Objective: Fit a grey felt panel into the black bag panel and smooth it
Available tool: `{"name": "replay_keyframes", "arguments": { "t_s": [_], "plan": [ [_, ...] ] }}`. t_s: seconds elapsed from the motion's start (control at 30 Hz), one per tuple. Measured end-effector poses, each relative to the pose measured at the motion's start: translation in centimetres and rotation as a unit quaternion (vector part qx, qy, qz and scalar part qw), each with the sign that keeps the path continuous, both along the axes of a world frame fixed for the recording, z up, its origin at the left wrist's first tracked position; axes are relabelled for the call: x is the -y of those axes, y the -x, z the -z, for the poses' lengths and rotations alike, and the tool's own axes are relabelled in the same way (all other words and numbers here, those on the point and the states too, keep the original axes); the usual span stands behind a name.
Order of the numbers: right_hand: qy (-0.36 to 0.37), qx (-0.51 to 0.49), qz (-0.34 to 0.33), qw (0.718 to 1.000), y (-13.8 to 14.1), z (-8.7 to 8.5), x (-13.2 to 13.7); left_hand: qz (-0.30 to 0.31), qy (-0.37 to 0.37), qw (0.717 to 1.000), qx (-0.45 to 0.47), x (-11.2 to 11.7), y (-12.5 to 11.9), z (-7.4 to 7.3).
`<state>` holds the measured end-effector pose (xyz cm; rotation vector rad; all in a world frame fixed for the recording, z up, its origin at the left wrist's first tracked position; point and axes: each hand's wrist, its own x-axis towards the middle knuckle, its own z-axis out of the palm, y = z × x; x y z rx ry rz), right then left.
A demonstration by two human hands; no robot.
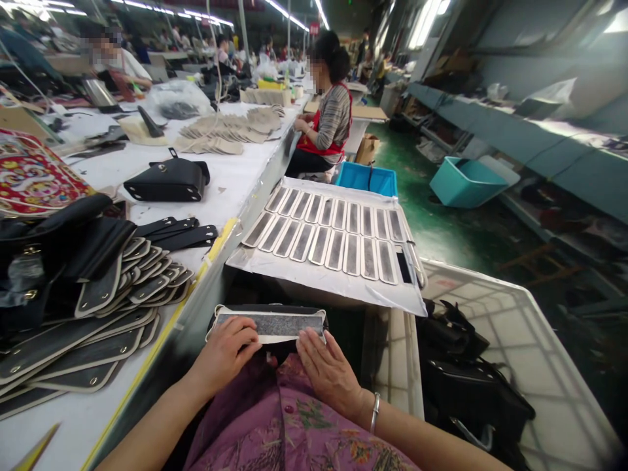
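A long grey strip with a pale border [267,325] lies across a black piece on my lap. My left hand [223,356] presses on the strip's left end, fingers curled over its lower edge. My right hand [326,369] lies flat on the right end, fingers stretched out and together. Ahead of me a white board [324,278] carries two rows of several similar grey strips [333,235].
Stacks of black leather pieces [112,288] and a black bag [169,180] lie on the long white table [230,176] at left. A white crate [520,340] with black bags stands at right. A seated person [326,121] works ahead, with blue bins [367,178] beside.
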<state>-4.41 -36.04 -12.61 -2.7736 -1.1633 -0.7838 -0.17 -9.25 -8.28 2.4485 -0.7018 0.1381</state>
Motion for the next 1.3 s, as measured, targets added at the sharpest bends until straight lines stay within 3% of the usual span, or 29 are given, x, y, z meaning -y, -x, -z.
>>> {"name": "replay_keyframes", "arguments": {
  "t_s": [0.1,0.4,0.6,0.77,0.9,1.07,1.3],
  "plan": [
    [0.012,-0.007,0.003,1.000,0.1,0.5,-0.5,-0.004,-0.008,1.000,0.002,-0.6,-0.1,-0.2],
    [0.012,0.024,0.021,0.999,0.3,0.0,-1.8,-0.094,-0.147,0.984,0.028,2.1,0.7,-1.4],
    [0.012,0.004,0.003,1.000,-0.2,0.0,-3.0,-0.105,-0.155,0.982,0.031,2.0,0.8,-1.1],
    [0.011,0.008,-0.026,1.000,-1.2,-0.2,-4.8,-0.095,-0.102,0.988,0.061,1.0,0.6,-0.7],
    [0.015,-0.009,-0.045,0.999,-1.5,-0.6,-5.6,-0.094,-0.005,0.987,0.130,-2.6,0.5,0.2],
    [0.030,-0.008,-0.072,0.997,-2.2,-0.6,-6.9,-0.049,0.032,0.996,0.072,-6.9,0.4,1.3],
    [0.034,-0.009,-0.086,0.996,-2.9,-0.2,-9.4,-0.097,0.073,0.992,0.026,-6.0,0.3,0.8]
  ]
}}
